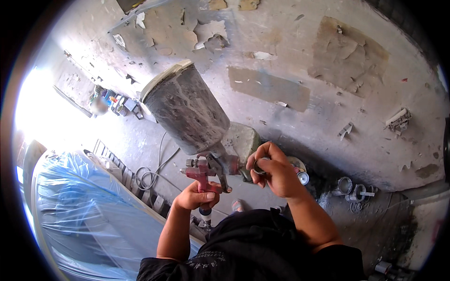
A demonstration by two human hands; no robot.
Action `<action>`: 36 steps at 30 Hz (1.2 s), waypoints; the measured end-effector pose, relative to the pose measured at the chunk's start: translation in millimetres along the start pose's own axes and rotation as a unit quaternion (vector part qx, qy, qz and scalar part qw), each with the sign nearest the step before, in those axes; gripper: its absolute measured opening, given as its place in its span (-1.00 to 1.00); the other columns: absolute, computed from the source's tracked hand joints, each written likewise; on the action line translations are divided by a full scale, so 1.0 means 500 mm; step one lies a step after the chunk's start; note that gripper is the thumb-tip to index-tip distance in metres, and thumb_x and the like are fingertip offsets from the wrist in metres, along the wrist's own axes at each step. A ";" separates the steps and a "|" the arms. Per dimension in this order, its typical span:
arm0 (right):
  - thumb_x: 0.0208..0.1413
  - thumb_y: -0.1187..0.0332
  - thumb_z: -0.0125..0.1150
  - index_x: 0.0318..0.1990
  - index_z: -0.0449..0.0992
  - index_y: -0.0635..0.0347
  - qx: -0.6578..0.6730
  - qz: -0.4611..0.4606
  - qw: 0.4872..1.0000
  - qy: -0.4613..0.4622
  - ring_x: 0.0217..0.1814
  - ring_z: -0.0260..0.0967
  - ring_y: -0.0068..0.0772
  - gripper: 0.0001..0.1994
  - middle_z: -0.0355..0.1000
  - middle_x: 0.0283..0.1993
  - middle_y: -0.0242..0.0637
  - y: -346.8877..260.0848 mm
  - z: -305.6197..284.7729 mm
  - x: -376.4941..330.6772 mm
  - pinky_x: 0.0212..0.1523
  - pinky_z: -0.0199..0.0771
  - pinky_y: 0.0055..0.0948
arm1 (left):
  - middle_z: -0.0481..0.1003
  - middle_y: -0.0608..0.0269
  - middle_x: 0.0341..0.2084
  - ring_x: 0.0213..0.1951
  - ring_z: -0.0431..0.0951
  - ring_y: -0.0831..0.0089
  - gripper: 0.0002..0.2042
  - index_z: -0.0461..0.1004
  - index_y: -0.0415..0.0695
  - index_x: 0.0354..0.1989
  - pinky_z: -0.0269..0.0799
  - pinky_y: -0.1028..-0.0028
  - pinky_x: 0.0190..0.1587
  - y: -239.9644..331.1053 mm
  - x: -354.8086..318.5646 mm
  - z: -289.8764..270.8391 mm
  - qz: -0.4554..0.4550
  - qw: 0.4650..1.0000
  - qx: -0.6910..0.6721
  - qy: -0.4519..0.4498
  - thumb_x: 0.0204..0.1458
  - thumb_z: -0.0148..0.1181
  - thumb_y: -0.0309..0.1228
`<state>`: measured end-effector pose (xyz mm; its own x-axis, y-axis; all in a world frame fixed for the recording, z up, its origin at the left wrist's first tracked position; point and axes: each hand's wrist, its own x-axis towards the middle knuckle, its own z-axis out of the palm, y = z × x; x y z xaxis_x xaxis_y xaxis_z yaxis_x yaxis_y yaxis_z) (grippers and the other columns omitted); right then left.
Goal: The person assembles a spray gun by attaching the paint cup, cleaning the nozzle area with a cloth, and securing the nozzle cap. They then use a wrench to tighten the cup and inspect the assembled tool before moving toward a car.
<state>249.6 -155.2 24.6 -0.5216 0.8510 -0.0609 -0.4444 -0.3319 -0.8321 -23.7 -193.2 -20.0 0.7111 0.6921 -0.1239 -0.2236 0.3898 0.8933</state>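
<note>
My left hand (196,196) is closed round the handle of a pink-red spray gun (202,169). The gun carries a large grey, paint-smeared cup (190,112) with a pale lid (166,78), tilted up to the left. Below the fist, a hose fitting (205,213) hangs from the handle. My right hand (276,173) is just right of the gun, apart from it, with thumb and fingers pinching a small metal ring (259,166).
Translucent blue plastic sheeting (98,206) covers a large shape at the left. A grey hose (150,177) coils on the floor. A greenish container (246,138) stands behind the gun. Several tins (344,185) sit by the peeling wall (281,42).
</note>
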 end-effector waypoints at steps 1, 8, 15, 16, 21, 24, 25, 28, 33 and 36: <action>0.14 0.40 0.01 -0.15 0.25 0.26 -0.015 0.001 1.000 -0.011 -0.32 0.35 -0.49 -0.81 0.34 -0.18 -0.25 -0.003 -0.001 -0.003 -0.39 0.40 -0.52 | 0.32 0.31 -0.68 -0.71 0.20 0.65 -0.67 0.37 -0.31 -0.29 0.04 0.62 -0.66 -0.001 -0.003 -0.002 0.002 1.000 0.001 0.003 0.04 0.15 -0.23; 0.03 0.50 0.22 -0.03 0.19 0.22 -0.168 -0.101 0.979 -0.054 -0.21 0.36 -0.53 -0.61 0.32 0.00 -0.21 -0.005 0.008 -0.018 -0.27 0.46 -0.51 | 0.30 0.31 -0.68 -0.72 0.17 0.65 -0.69 0.39 -0.32 -0.23 0.02 0.63 -0.67 -0.005 -0.009 -0.001 -0.001 1.000 -0.005 0.010 0.05 0.13 -0.27; -0.04 0.53 0.30 0.01 0.31 0.23 -0.202 -0.209 0.957 -0.013 -0.06 0.35 -0.51 -0.57 0.29 0.00 -0.27 0.010 0.020 -0.017 -0.13 0.44 -0.53 | 0.33 0.21 -0.70 -0.74 0.22 0.57 -0.72 0.37 -0.28 -0.42 0.07 0.58 -0.70 0.006 0.003 0.019 -0.031 0.998 0.006 0.051 0.00 0.17 -0.27; -0.04 0.53 0.31 0.02 0.31 0.24 -0.234 -0.229 0.945 -0.007 -0.05 0.34 -0.51 -0.56 0.29 0.00 -0.27 0.011 0.025 -0.017 -0.10 0.43 -0.53 | 0.33 0.22 -0.69 -0.74 0.22 0.57 -0.73 0.36 -0.28 -0.41 0.07 0.58 -0.69 0.007 0.003 0.022 -0.031 0.998 0.003 0.054 0.00 0.17 -0.28; -0.08 0.50 0.35 0.02 0.34 0.27 -0.337 -0.257 0.905 0.024 0.00 0.31 -0.51 -0.54 0.27 0.02 -0.26 0.010 0.046 -0.018 -0.05 0.42 -0.51 | 0.33 0.23 -0.69 -0.74 0.21 0.59 -0.75 0.34 -0.27 -0.37 0.06 0.59 -0.69 0.002 0.004 0.020 -0.035 0.999 -0.001 0.039 0.02 0.16 -0.30; -0.08 0.48 0.36 0.02 0.34 0.26 -0.352 -0.304 0.885 0.021 -0.01 0.30 -0.53 -0.53 0.26 0.05 -0.25 0.015 0.044 -0.013 -0.05 0.42 -0.51 | 0.30 0.28 -0.70 -0.73 0.20 0.62 -0.72 0.33 -0.29 -0.23 0.04 0.61 -0.68 0.007 0.009 0.024 -0.029 0.999 0.015 0.027 0.05 0.13 -0.31; -0.08 0.48 0.36 0.02 0.35 0.26 -0.350 -0.303 0.886 0.024 -0.03 0.31 -0.55 -0.53 0.28 0.02 -0.26 0.015 0.043 -0.012 -0.07 0.42 -0.52 | 0.27 0.33 -0.71 -0.72 0.19 0.64 -0.66 0.32 -0.31 -0.09 0.04 0.62 -0.66 0.004 0.009 0.024 -0.027 0.999 0.016 0.025 0.06 0.12 -0.32; -0.06 0.45 0.36 0.00 0.36 0.26 -0.362 -0.292 0.885 0.027 -0.15 0.33 -0.61 -0.56 0.34 -0.11 -0.30 0.013 0.039 -0.009 -0.17 0.42 -0.57 | 0.26 0.37 -0.71 -0.71 0.18 0.67 -0.59 0.31 -0.35 0.05 0.04 0.64 -0.65 0.005 0.009 0.026 -0.027 0.999 0.029 0.022 0.09 0.09 -0.33; 0.05 0.31 0.28 -0.03 0.36 0.28 -0.385 -0.227 0.894 0.034 -0.45 0.32 -0.72 -0.62 0.36 -0.44 -0.45 0.002 0.031 -0.006 -0.43 0.32 -0.69 | 0.27 0.37 -0.69 -0.70 0.18 0.69 -0.59 0.30 -0.34 0.06 0.04 0.65 -0.65 -0.002 0.008 0.025 -0.041 0.998 0.044 0.025 0.10 0.07 -0.33; 0.10 0.19 0.21 -0.08 0.35 0.27 -0.331 -0.150 0.929 0.066 -0.50 0.35 -0.63 -0.63 0.34 -0.53 -0.40 0.002 0.039 -0.006 -0.50 0.30 -0.61 | 0.26 0.38 -0.68 -0.69 0.17 0.70 -0.59 0.30 -0.34 0.06 0.03 0.65 -0.64 -0.008 0.008 0.026 -0.042 0.997 0.047 0.033 0.10 0.07 -0.34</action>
<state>236.5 -165.9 34.5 -0.3333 0.9218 0.1979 0.0132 0.2145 -0.9766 -11.1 -199.7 -18.4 0.6792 0.6984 -0.2256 -0.0993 0.3920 0.9146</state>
